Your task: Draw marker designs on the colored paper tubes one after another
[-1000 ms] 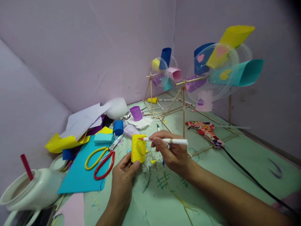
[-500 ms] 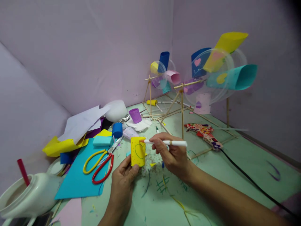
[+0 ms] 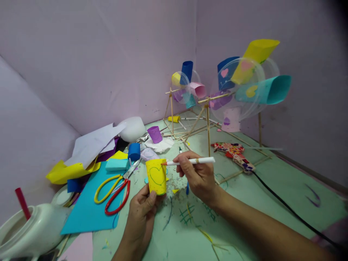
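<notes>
My left hand (image 3: 143, 210) grips the bottom of a small yellow paper cup (image 3: 156, 176), held upright over the green table (image 3: 244, 203). A green heart outline is drawn on the cup's side facing me. My right hand (image 3: 197, 175) is closed around a white marker (image 3: 190, 161) that lies almost level, with its orange tip touching the cup's upper right rim.
Red and yellow scissors (image 3: 114, 188) lie on a cyan sheet (image 3: 87, 206) at the left. A white jug (image 3: 29, 232) stands at the lower left. Two stick-framed wheels with coloured paper cups (image 3: 244, 83) stand behind. A patterned glue gun (image 3: 235, 151) with a black cord (image 3: 293, 214) lies at the right.
My left hand has turned the yellow cup, so the whole green heart now faces me, and moved it slightly left. The marker tip has stayed at the cup's upper right edge.
</notes>
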A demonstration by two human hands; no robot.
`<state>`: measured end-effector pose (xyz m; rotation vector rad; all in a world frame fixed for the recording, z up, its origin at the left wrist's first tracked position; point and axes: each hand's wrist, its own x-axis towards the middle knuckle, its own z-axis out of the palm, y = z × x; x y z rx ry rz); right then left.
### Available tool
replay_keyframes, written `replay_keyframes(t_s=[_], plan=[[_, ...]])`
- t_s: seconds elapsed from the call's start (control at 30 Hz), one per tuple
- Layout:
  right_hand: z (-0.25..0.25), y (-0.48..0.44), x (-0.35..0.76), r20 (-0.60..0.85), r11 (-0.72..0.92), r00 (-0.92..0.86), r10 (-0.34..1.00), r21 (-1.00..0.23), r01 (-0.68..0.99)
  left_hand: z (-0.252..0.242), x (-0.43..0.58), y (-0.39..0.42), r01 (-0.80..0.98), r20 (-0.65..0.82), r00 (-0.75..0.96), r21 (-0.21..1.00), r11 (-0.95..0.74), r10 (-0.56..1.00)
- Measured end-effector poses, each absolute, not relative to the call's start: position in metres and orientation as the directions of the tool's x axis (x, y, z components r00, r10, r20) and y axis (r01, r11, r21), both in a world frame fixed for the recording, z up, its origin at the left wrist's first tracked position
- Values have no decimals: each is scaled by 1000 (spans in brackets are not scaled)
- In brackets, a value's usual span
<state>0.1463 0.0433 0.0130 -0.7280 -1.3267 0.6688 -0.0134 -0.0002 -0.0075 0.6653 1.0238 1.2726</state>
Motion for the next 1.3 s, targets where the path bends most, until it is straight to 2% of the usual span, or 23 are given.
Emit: replay_keyframes(t_s=[0.17,0.33,0.47,0.63,0.9,1.03,1.2,1.3], plan=[[17,42,147,588,616,219,779,-783,-89,-7,-16,-1,-519,-253,32,823,233,967],[19,44,146,563,596,213,798,-791,-142,-7,-18,-1,-570,-240,93,783,250,966],[18,44,146,571,610,235,787,-778,-151,-7,-18,0,-597,-265,95,756,268,960],[18,41,146,605,620,140,784,-773,-133,-5,-17,-1,-614,-278,96,739,277,956],[22,47,146,525,580,266,808,-788,-206,-2,-18,0,-631,-346,30,721,286,938],[23,55,148,448,480,199,871,-863,-158,-2,-20,0,-652,-352,67,693,308,934],[22,60,150,448,439,-78,891,-892,-105,-2,-20,-1,-652,-340,165,667,361,926],[21,59,150,452,445,-138,881,-892,-80,-1,-19,-2,-624,-335,219,674,395,917]])
